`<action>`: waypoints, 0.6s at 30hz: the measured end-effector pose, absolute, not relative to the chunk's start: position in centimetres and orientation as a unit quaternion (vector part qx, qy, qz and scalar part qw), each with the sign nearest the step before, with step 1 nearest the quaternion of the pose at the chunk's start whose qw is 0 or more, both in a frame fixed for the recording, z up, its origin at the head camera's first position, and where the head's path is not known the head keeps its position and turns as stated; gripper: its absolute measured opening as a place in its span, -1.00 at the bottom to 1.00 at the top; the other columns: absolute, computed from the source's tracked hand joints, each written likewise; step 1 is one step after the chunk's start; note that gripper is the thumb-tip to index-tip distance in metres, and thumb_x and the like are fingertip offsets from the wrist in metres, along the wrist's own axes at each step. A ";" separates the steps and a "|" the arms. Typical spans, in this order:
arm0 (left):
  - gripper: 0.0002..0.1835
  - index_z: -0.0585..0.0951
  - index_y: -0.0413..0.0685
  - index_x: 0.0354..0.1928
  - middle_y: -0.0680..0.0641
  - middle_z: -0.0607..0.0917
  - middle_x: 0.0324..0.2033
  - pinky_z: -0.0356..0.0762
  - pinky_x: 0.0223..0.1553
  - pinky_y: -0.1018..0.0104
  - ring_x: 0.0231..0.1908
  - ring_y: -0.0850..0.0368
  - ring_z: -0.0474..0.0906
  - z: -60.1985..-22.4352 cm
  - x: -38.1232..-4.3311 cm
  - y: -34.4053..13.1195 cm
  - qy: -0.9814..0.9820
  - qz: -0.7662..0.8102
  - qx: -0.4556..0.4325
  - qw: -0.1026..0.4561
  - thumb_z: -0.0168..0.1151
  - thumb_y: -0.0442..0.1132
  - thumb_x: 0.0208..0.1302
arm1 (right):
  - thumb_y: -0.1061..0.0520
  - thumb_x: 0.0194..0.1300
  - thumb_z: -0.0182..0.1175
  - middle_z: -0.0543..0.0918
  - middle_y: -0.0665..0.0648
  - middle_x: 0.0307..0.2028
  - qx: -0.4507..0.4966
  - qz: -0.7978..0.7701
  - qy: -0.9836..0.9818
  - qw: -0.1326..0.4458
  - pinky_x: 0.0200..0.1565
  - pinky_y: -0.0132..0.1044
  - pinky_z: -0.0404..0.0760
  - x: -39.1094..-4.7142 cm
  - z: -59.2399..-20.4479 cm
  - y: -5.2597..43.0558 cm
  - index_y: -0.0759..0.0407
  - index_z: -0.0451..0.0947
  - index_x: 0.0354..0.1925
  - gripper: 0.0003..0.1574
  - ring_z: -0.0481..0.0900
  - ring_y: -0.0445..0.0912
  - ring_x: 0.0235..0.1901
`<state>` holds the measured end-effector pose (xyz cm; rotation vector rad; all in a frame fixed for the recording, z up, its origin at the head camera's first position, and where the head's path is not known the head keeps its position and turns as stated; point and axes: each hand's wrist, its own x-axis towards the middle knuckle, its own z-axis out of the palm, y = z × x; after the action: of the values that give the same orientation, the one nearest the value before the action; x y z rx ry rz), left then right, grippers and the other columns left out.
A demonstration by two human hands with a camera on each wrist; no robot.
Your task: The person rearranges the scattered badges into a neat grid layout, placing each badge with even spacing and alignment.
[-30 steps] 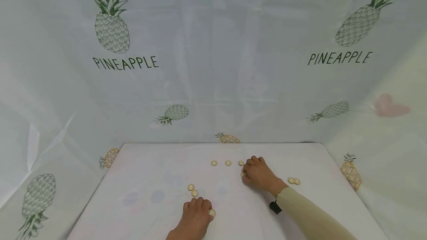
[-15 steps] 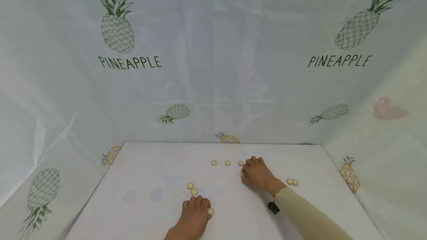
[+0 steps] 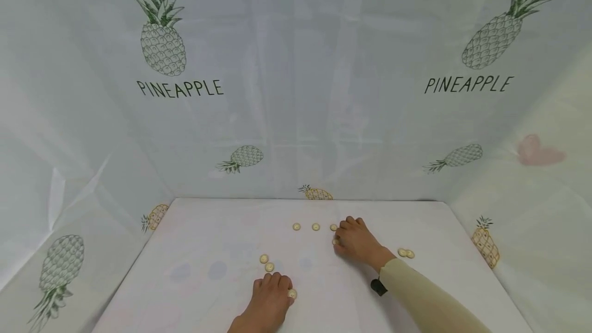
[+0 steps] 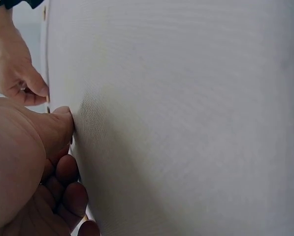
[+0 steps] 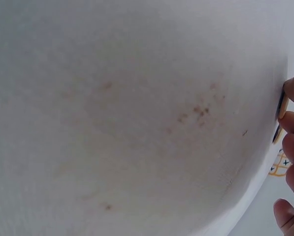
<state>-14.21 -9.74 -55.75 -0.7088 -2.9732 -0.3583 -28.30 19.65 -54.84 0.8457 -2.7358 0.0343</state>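
Step in hand: I judge it is the arranging of discs on the counter (image 3: pixel 194 240), with both hands at work on one disc each

Right grip (image 3: pixel 358 244): thumb and first finger pinch the right disc (image 3: pixel 336 242), just in front of the last disc in the row (image 3: pixel 316 226)

Left grip (image 3: pixel 269 297): fingers are curled, and the left disc (image 3: pixel 292 294) looks pinched between thumb and first finger, on the near part of the counter

Next move: it calls, in my judgement, for a small and level motion of the right grip, because the row's end is just beside the knuckles and a wide release could push it

Row: three discs stand apart at the far side, spaced rather evenly

Loose pairs: the right pair (image 3: pixel 403 253) touches, to the right of the right grip; the left pair (image 3: pixel 270 267) is just beyond the left grip, touching or almost, I cannot tell

Discs: round, thin, pale cream, with a small mark in the middle which is too small to read; the right disc shows a light edge and a dark underside in the right wrist view
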 end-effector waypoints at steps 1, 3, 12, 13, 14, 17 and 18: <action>-0.69 0.55 0.09 -0.12 0.15 0.46 -0.31 0.28 -0.21 0.18 -0.30 0.21 0.28 -55.7 -14.2 -9.7 -0.966 -0.117 -0.230 0.032 0.48 -0.01 0.31 | -0.05 0.26 0.43 0.61 -0.03 -0.31 0.293 0.011 -0.946 0.140 -0.07 -0.05 0.44 -28.3 -54.9 19.7 0.06 0.73 -0.28 -0.78 0.39 -0.07 -0.24; -0.69 0.55 0.09 -0.12 0.14 0.46 -0.31 0.27 -0.21 0.18 -0.29 0.21 0.28 -55.7 -14.2 -9.7 -0.966 -0.117 -0.231 0.030 0.48 -0.01 0.31 | -0.04 0.25 0.43 0.61 -0.03 -0.31 0.295 0.010 -0.945 0.141 -0.08 -0.05 0.44 -28.3 -54.9 19.7 0.06 0.73 -0.28 -0.79 0.39 -0.07 -0.24; -0.69 0.55 0.08 -0.10 0.14 0.45 -0.31 0.29 -0.20 0.15 -0.29 0.19 0.26 -55.5 -14.6 -9.5 -0.966 -0.112 -0.233 0.014 0.47 0.00 0.32 | -0.04 0.24 0.43 0.61 -0.05 -0.32 0.285 0.020 -0.950 0.129 -0.09 -0.08 0.42 -28.2 -54.7 20.1 0.02 0.73 -0.27 -0.81 0.37 -0.09 -0.26; -0.69 0.55 0.08 -0.10 0.14 0.44 -0.31 0.30 -0.19 0.14 -0.29 0.19 0.26 -55.5 -14.6 -9.5 -0.966 -0.111 -0.233 0.012 0.47 0.00 0.32 | -0.03 0.24 0.42 0.61 -0.05 -0.31 0.285 0.024 -0.950 0.128 -0.09 -0.08 0.42 -28.1 -54.7 20.1 0.02 0.73 -0.27 -0.82 0.37 -0.09 -0.25; -0.69 0.55 0.07 -0.10 0.14 0.44 -0.32 0.31 -0.18 0.12 -0.29 0.19 0.25 -55.5 -14.6 -9.5 -0.966 -0.109 -0.234 0.011 0.47 0.00 0.32 | -0.03 0.24 0.42 0.62 -0.05 -0.30 0.285 0.028 -0.950 0.127 -0.10 -0.09 0.41 -28.1 -54.7 20.1 0.02 0.73 -0.26 -0.82 0.37 -0.09 -0.25; -0.69 0.56 0.06 -0.11 0.14 0.44 -0.33 0.32 -0.18 0.10 -0.30 0.19 0.25 -55.7 -14.7 -9.5 -0.966 -0.104 -0.236 0.011 0.48 0.00 0.31 | -0.03 0.24 0.40 0.63 -0.04 -0.28 0.284 0.033 -0.950 0.122 -0.10 -0.10 0.41 -28.1 -54.7 20.0 0.02 0.74 -0.24 -0.81 0.38 -0.09 -0.24; -0.69 0.57 0.06 -0.12 0.14 0.44 -0.34 0.32 -0.19 0.11 -0.30 0.18 0.25 -55.8 -14.7 -9.5 -0.966 -0.102 -0.238 0.013 0.48 0.00 0.30 | -0.03 0.24 0.40 0.63 -0.04 -0.28 0.283 0.033 -0.951 0.121 -0.10 -0.09 0.41 -28.0 -54.7 20.0 0.02 0.74 -0.24 -0.81 0.38 -0.09 -0.24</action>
<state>-14.69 -9.52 -55.76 -0.7426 -3.0096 -0.3164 -28.03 20.00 -54.73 0.8273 -2.7772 0.0973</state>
